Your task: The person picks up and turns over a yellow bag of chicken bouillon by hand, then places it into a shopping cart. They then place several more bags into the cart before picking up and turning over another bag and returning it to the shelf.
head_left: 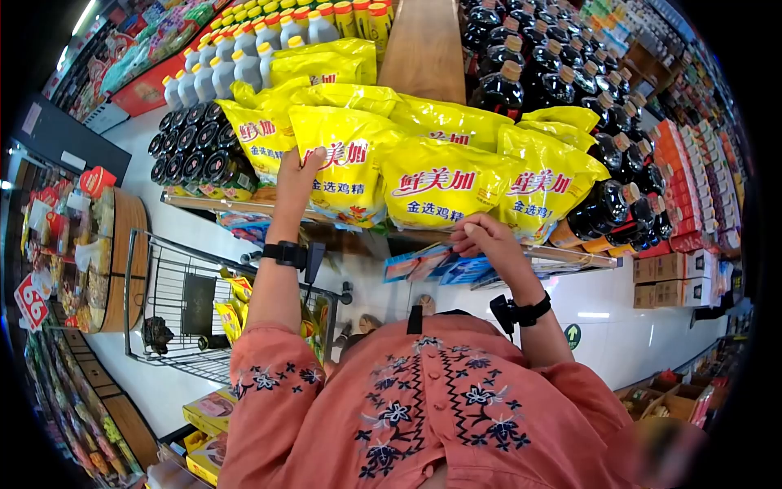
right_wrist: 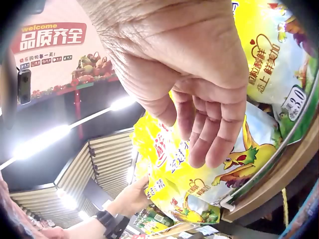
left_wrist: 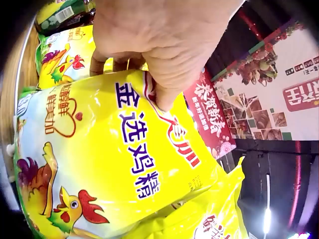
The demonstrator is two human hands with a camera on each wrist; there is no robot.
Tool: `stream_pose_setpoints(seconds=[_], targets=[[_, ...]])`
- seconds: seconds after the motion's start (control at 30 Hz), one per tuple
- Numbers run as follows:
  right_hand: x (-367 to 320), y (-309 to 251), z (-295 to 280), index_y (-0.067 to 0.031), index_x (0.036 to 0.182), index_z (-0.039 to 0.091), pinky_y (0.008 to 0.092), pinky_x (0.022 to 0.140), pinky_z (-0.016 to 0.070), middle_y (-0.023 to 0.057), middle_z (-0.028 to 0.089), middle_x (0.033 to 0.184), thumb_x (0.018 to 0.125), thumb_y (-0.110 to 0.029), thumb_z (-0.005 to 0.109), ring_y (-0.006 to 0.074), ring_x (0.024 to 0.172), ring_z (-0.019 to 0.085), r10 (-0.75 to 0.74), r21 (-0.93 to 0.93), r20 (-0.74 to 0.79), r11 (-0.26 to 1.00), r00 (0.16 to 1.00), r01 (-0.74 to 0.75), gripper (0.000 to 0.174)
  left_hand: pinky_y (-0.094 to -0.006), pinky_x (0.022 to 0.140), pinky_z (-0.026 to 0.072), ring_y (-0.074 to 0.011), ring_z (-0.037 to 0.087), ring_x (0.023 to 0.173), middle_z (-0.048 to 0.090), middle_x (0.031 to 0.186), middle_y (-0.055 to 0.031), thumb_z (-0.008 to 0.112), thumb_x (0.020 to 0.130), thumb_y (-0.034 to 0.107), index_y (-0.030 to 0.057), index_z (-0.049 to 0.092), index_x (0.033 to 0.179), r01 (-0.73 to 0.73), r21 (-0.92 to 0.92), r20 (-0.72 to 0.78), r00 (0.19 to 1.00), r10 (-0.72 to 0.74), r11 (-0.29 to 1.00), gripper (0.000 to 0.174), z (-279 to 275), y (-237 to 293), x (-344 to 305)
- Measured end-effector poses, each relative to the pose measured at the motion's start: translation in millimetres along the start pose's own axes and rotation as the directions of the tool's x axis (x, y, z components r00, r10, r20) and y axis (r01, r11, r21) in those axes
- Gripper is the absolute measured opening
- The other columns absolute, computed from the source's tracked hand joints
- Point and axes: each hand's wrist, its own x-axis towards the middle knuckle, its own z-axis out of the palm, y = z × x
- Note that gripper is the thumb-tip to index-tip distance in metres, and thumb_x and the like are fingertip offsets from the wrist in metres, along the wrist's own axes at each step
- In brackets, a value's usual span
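Yellow bags with red and blue lettering stand in a row on the display table. My left hand (head_left: pixel 300 175) pinches the left edge of one bag (head_left: pixel 340 167), thumb on its front; in the left wrist view the thumb of the left hand (left_wrist: pixel 159 45) presses on the printed front of that bag (left_wrist: pixel 99 144), the fingers behind it. Below a middle bag (head_left: pixel 440 181), my right hand (head_left: pixel 489 240) hangs with loosely bent fingers, holding nothing. The right wrist view shows the right hand (right_wrist: pixel 199 84) in front of the bags (right_wrist: pixel 174 164); contact with them cannot be told.
Dark bottles (head_left: pixel 586 77) stand right of the bags, dark-lidded jars (head_left: pixel 195 155) and grey bottles (head_left: pixel 236 69) left. A wire shopping cart (head_left: pixel 175 281) with yellow packets stands below left. Hanging leaflets (head_left: pixel 419 262) line the table's front edge.
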Motion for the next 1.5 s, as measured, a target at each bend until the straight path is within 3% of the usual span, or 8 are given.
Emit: stream_pose_setpoints(seconds=[0.27,0.63,0.9,0.97,1.2,1.23,1.4,1.5], targets=[[-1,-2,1,-0.0014,0.115,0.061,0.0311,0.075,0.0563,0.0125,0.068,0.102,0.103,-0.022,0.052,0.0198,0.086,0.069,-0.011,-0.043,-0.002,0.999,1.000,0.010,0.026,-0.0317,0.068,0.0461,-0.0142,0.051,0.074,0.061,0.082,-0.0091,0.064,0.098,0.023,-0.0040,0.056,0.092,-0.128,-0.050,-0.271,0.956,0.109,0.991,0.029,10,19,-33],[9,-2,28,0.0011,0.121,0.060,0.0293,0.078,0.0545,0.0117,0.069,0.106,0.102,-0.025,0.054,0.0176,0.089,0.068,0.095,-0.162,0.237,0.985,0.967,-0.057,0.033,-0.0248,0.079,0.0476,-0.0086,0.056,0.087,0.066,0.100,-0.0041,0.062,0.099,0.020,-0.0049,0.061,0.114,-0.135,0.026,-0.652,0.749,0.119,0.991,0.029,-117,108,-89],[51,13,102,-0.0006,0.120,0.059,0.0277,0.078,0.0538,0.0100,0.069,0.106,0.102,-0.025,0.052,0.0145,0.090,0.067,0.222,-0.271,0.479,0.958,0.849,-0.098,0.031,-0.0253,0.074,0.0470,-0.0099,0.057,0.085,0.065,0.098,-0.0054,0.062,0.097,0.027,-0.0064,0.062,0.113,0.300,0.057,-0.832,0.541,-0.121,0.952,0.037,-215,40,-247],[59,15,119,-0.0014,0.119,0.059,0.0274,0.078,0.0539,0.0100,0.069,0.107,0.102,-0.025,0.052,0.0142,0.090,0.067,0.284,-0.314,0.517,0.941,0.808,-0.129,0.030,-0.0267,0.070,0.0485,-0.0106,0.060,0.084,0.066,0.096,-0.0084,0.061,0.098,0.027,-0.0068,0.062,0.109,0.604,0.067,-0.853,0.447,-0.268,0.794,0.035,-233,17,-301],[66,22,163,-0.0022,0.119,0.059,0.0272,0.076,0.0538,0.0101,0.068,0.106,0.102,-0.026,0.051,0.0143,0.090,0.067,0.336,-0.408,0.590,0.909,0.734,-0.088,0.030,-0.0373,0.070,0.0490,-0.0228,0.063,0.080,0.069,0.094,-0.0185,0.064,0.091,0.031,-0.0140,0.063,0.105,0.748,-0.189,-0.839,0.213,-0.500,0.636,0.047,-233,-118,-440],[65,21,166,-0.0021,0.119,0.059,0.0272,0.076,0.0537,0.0103,0.068,0.106,0.102,-0.026,0.052,0.0142,0.089,0.067,0.341,-0.417,0.588,0.905,0.733,-0.086,0.030,-0.0382,0.072,0.0492,-0.0237,0.063,0.082,0.069,0.096,-0.0196,0.065,0.091,0.030,-0.0141,0.062,0.106,0.856,-0.189,-0.806,0.145,-0.574,0.481,0.047,-231,-121,-441],[63,33,160,-0.0020,0.119,0.059,0.0269,0.075,0.0538,0.0102,0.069,0.105,0.101,-0.025,0.053,0.0137,0.086,0.067,0.360,-0.415,0.572,0.902,0.737,-0.119,0.030,-0.0403,0.077,0.0499,-0.0276,0.065,0.087,0.070,0.102,-0.0210,0.067,0.090,0.033,-0.0094,0.063,0.111,0.789,-0.122,-0.729,0.341,-0.594,0.603,0.047,-217,-184,-469],[62,50,144,-0.0020,0.119,0.059,0.0271,0.074,0.0541,0.0095,0.070,0.103,0.101,-0.025,0.053,0.0131,0.083,0.067,0.301,-0.380,0.558,0.921,0.773,-0.085,0.030,-0.0419,0.077,0.0504,-0.0309,0.066,0.087,0.070,0.102,-0.0207,0.067,0.090,0.033,-0.0054,0.064,0.112,0.876,0.151,-0.693,0.424,-0.583,0.458,0.044,-219,-166,-466]])
